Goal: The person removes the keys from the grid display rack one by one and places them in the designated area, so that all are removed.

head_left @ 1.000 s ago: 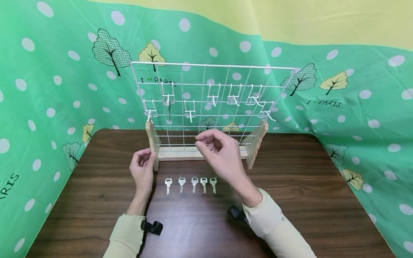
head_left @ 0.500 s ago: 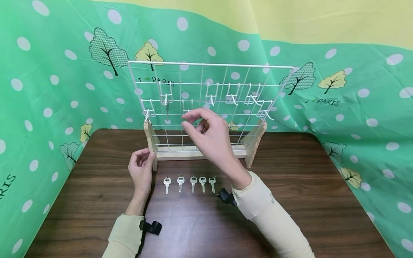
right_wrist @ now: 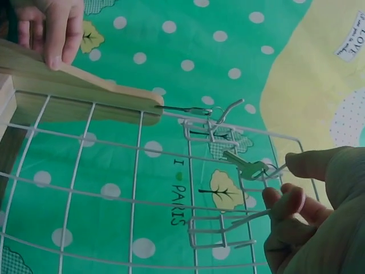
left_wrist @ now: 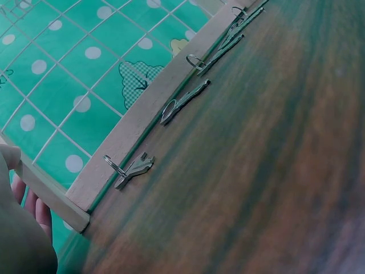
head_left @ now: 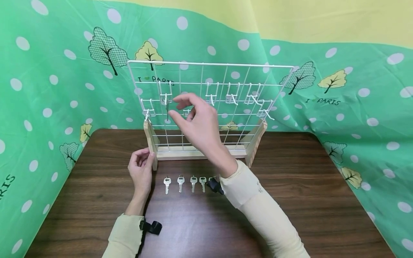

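Note:
My left hand grips the wooden side support at the left of a white wire grid rack, its thumb in front and fingers behind. My right hand is raised before the upper left hook. Its thumb and forefinger stand apart beside a key hanging there by its ring; in the right wrist view the fingertips are close to the hook's tip. A second key hangs from the lower left hook. Several silver keys lie in a row before the rack.
Several other white hooks sit across the grid, one partly behind my right hand. The rack's wooden base bar stands on the brown table. A green patterned cloth hangs behind. A black wrist strap covers the rightmost key.
My right hand has moved up and left from the rack's lower middle to the hanging key at upper left, its thumb and forefinger parting. My left hand has stayed on the support.

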`<action>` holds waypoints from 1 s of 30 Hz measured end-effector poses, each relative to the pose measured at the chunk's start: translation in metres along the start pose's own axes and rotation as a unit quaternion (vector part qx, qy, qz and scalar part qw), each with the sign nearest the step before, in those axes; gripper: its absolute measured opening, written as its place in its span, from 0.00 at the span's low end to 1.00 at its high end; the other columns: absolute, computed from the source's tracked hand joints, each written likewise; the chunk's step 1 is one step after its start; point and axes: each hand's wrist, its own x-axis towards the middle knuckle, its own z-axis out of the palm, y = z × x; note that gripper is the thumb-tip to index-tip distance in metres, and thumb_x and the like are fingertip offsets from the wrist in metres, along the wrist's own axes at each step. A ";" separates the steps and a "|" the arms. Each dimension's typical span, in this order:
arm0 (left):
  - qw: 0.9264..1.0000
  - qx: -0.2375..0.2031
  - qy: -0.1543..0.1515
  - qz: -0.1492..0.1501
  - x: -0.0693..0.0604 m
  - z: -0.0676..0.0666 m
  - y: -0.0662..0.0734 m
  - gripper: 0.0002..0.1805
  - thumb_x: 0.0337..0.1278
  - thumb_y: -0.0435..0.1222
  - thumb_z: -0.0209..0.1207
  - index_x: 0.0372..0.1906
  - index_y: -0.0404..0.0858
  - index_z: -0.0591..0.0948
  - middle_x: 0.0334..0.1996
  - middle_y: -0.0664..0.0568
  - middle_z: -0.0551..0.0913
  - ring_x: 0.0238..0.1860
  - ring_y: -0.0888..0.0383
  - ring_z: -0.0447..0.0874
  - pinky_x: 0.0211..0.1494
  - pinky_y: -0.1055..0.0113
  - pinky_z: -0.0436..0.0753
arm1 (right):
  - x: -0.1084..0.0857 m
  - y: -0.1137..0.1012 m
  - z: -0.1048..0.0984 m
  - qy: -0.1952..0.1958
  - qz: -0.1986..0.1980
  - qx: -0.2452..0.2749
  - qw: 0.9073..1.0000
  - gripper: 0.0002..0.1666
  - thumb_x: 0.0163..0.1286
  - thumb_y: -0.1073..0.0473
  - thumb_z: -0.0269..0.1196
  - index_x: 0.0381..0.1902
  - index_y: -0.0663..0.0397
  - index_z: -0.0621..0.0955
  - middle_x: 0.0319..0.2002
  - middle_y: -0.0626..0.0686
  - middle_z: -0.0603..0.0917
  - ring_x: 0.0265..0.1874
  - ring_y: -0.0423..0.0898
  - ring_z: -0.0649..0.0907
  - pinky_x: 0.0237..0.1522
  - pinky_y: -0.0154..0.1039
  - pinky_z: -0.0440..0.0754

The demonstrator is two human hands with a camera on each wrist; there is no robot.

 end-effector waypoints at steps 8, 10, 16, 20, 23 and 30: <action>1.000 0.001 -0.001 0.003 0.000 -0.001 -0.001 0.12 0.67 0.19 0.67 0.50 0.17 0.79 0.43 0.56 0.89 0.47 0.62 0.89 0.50 0.75 0.86 | 0.011 -0.007 0.009 0.027 0.000 -0.117 0.993 0.15 0.71 0.51 0.80 0.50 0.50 0.92 0.40 0.47 0.92 0.27 0.42 0.82 0.30 0.37 0.75; 1.000 0.000 -0.001 0.005 0.000 -0.001 -0.001 0.12 0.67 0.19 0.67 0.50 0.16 0.79 0.43 0.57 0.89 0.47 0.63 0.89 0.50 0.75 0.86 | 0.013 -0.008 0.011 0.032 0.003 -0.134 0.990 0.16 0.70 0.49 0.80 0.50 0.49 0.92 0.40 0.46 0.92 0.30 0.43 0.84 0.32 0.39 0.77; 1.000 -0.002 -0.002 0.006 0.000 -0.001 -0.002 0.13 0.67 0.19 0.68 0.50 0.16 0.79 0.43 0.57 0.89 0.46 0.63 0.88 0.50 0.75 0.86 | 0.017 -0.008 0.015 0.039 0.005 -0.142 0.989 0.17 0.67 0.47 0.82 0.48 0.47 0.92 0.42 0.46 0.93 0.35 0.43 0.87 0.35 0.40 0.80; 1.000 -0.002 -0.003 0.004 0.000 -0.001 -0.002 0.13 0.67 0.19 0.68 0.50 0.16 0.79 0.43 0.56 0.89 0.47 0.63 0.89 0.50 0.75 0.86 | 0.018 -0.008 0.017 0.034 0.012 -0.151 0.988 0.17 0.66 0.46 0.83 0.47 0.46 0.93 0.41 0.45 0.92 0.38 0.43 0.87 0.37 0.40 0.81; 1.000 -0.004 -0.002 0.003 0.000 -0.001 -0.002 0.13 0.67 0.19 0.68 0.50 0.16 0.79 0.43 0.56 0.89 0.46 0.63 0.89 0.50 0.75 0.86 | 0.019 -0.009 0.019 0.030 0.021 -0.161 0.986 0.16 0.66 0.45 0.83 0.45 0.45 0.93 0.40 0.44 0.91 0.37 0.43 0.86 0.36 0.39 0.81; 1.000 -0.002 0.000 0.003 0.000 -0.002 -0.001 0.13 0.67 0.20 0.68 0.51 0.16 0.79 0.43 0.56 0.89 0.47 0.62 0.88 0.50 0.75 0.86 | 0.018 -0.010 0.022 0.025 0.024 -0.164 0.986 0.11 0.69 0.48 0.81 0.42 0.45 0.93 0.39 0.44 0.91 0.35 0.42 0.85 0.34 0.38 0.80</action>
